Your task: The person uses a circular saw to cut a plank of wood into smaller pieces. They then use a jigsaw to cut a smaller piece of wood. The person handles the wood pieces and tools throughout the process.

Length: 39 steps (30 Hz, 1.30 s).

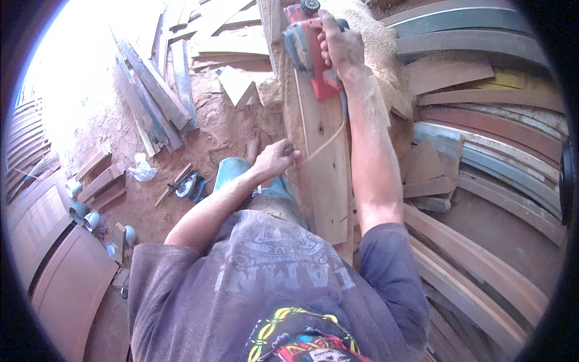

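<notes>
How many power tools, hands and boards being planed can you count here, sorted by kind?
Power tools: 2, the red planer and the circular saw on the ground
Hands: 2, left hand, right hand
Board being planed: 1
Total: 5

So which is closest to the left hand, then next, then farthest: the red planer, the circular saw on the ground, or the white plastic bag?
From the left hand, in the head view:
1. Circular saw, on the ground to its left.
2. Red planer, up the plank under the right hand; nearly as close as the saw.
3. White plastic bag, farther left.
</notes>
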Available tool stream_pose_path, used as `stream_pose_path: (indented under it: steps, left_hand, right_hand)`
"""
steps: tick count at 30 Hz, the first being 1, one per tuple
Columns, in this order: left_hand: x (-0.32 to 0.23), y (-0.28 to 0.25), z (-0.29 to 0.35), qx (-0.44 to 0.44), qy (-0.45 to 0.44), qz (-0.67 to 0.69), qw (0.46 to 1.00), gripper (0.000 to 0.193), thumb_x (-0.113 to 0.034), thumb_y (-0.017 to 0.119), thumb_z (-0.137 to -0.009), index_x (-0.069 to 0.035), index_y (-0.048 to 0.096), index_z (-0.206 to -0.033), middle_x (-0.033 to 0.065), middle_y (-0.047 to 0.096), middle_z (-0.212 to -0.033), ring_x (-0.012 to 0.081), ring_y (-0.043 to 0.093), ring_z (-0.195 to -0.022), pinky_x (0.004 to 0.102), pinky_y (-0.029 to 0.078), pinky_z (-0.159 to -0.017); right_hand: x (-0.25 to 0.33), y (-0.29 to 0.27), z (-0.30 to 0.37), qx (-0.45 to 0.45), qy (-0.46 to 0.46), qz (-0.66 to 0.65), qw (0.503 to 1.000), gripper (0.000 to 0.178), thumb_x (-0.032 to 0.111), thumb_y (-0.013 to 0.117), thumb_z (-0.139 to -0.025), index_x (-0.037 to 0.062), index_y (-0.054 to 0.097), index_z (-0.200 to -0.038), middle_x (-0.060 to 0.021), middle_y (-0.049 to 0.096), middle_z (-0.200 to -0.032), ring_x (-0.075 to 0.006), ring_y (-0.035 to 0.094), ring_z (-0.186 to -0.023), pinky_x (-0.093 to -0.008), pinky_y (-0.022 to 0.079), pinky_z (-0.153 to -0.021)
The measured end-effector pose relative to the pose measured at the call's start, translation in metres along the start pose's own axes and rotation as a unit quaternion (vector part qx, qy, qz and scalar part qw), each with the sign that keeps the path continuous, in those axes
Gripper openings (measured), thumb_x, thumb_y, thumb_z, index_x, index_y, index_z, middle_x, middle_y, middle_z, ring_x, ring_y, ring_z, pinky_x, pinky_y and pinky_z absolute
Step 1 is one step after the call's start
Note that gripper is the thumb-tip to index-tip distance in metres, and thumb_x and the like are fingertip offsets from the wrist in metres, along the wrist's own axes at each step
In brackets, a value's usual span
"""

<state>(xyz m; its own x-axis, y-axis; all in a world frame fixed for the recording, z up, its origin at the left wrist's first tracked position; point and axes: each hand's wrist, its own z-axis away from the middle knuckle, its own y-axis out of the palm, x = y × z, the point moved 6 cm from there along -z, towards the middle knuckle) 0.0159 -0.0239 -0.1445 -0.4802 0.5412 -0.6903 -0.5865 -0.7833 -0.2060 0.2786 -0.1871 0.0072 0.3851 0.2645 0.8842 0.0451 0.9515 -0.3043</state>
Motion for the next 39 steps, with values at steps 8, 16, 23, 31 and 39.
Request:
stream_pose_path:
  steps: [8,16,23,31,39]
  left_hand:
    - [0.013,0.000,-0.013,-0.078,0.093,0.043,0.992,0.042,-0.039,0.079,-0.101,0.000,0.070,-0.112,0.0124,0.076,-0.097,0.0191,0.068,-0.091,0.0399,0.056,-0.083]
    - [0.031,0.001,-0.024,-0.027,0.103,0.147,0.983,0.040,-0.044,0.076,-0.103,-0.004,0.072,-0.111,0.0053,0.075,-0.094,0.0129,0.065,-0.084,0.0317,0.054,-0.075]
    - [0.023,0.002,-0.019,0.004,0.071,0.241,0.968,0.038,-0.044,0.075,-0.104,-0.007,0.069,-0.110,0.0014,0.071,-0.094,0.0096,0.060,-0.083,0.0293,0.050,-0.070]
    - [0.025,0.008,-0.012,-0.012,0.074,0.197,0.978,0.043,-0.049,0.071,-0.106,-0.006,0.071,-0.111,0.0038,0.072,-0.095,0.0118,0.062,-0.080,0.0307,0.050,-0.068]
    - [0.014,0.011,-0.015,-0.045,0.066,0.083,0.993,0.039,-0.042,0.073,-0.106,-0.003,0.072,-0.106,0.0043,0.073,-0.092,0.0138,0.067,-0.082,0.0324,0.055,-0.074]
  right_hand:
    - [-0.026,-0.032,0.132,0.041,-0.037,-0.088,0.995,0.062,0.062,0.062,-0.106,0.0007,0.068,-0.103,-0.0007,0.059,-0.075,-0.0084,0.053,-0.055,-0.0264,0.041,-0.050]
    - [-0.184,-0.118,0.457,0.008,0.103,0.054,0.993,0.037,0.032,0.064,-0.106,-0.0003,0.074,-0.092,-0.0031,0.067,-0.073,-0.0129,0.062,-0.067,-0.0352,0.049,-0.063]
    - [-0.207,-0.128,0.528,-0.005,0.177,0.097,0.979,0.038,0.033,0.063,-0.105,-0.0023,0.077,-0.106,-0.0117,0.072,-0.077,-0.0199,0.068,-0.072,-0.0403,0.056,-0.072]
    - [-0.176,-0.090,0.397,-0.015,0.118,0.035,0.992,0.045,0.041,0.063,-0.106,-0.0006,0.077,-0.095,-0.0044,0.067,-0.071,-0.0141,0.063,-0.067,-0.0395,0.050,-0.063]
    - [-0.067,-0.051,0.181,-0.022,0.041,-0.034,0.998,0.058,0.062,0.064,-0.100,0.0071,0.080,-0.091,0.0038,0.059,-0.065,-0.0062,0.055,-0.056,-0.0288,0.043,-0.051]
